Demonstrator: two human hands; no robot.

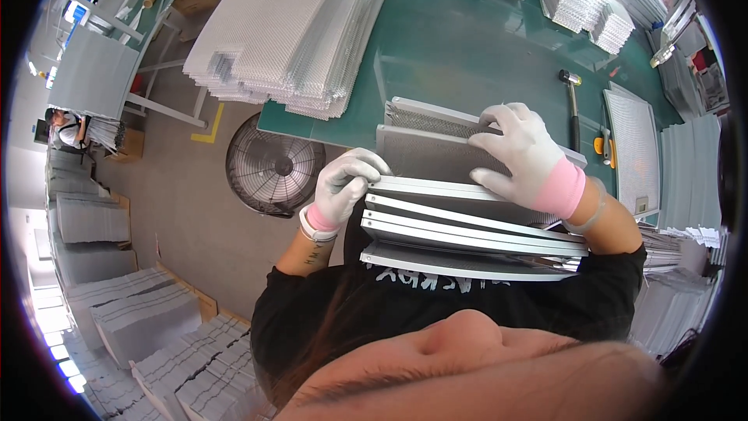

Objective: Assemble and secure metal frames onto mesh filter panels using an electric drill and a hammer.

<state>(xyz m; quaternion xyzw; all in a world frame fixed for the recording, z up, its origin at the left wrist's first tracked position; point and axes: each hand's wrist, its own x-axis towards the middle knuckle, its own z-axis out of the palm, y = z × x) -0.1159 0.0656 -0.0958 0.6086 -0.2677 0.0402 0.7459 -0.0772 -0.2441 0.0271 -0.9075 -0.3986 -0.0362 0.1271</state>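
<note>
Both hands wear white gloves with pink cuffs. My left hand (pixel 345 185) is closed, its fingers pinching the left corner of a silver-framed mesh panel (pixel 436 185). More of these thin framed panels (pixel 467 228) lean in a row between that one and my black shirt, long edges upward. Beyond it, two further framed panels (pixel 425 146) rest at the table's near edge, with dark mesh between their rails. My right hand (pixel 523 157) spreads over their right part, fingers apart. Its fingertips touch or hover just above the far panels; the thumb points toward the nearer panel's rail.
A tall stack of white mesh sheets (pixel 288 23) overhangs the green table (pixel 452 39) at left. A hammer (pixel 573 109), an orange-handled tool (pixel 604 148) and a mesh panel (pixel 633 144) lie at right. A floor fan (pixel 282 164) stands left; another person (pixel 74 131) is far left.
</note>
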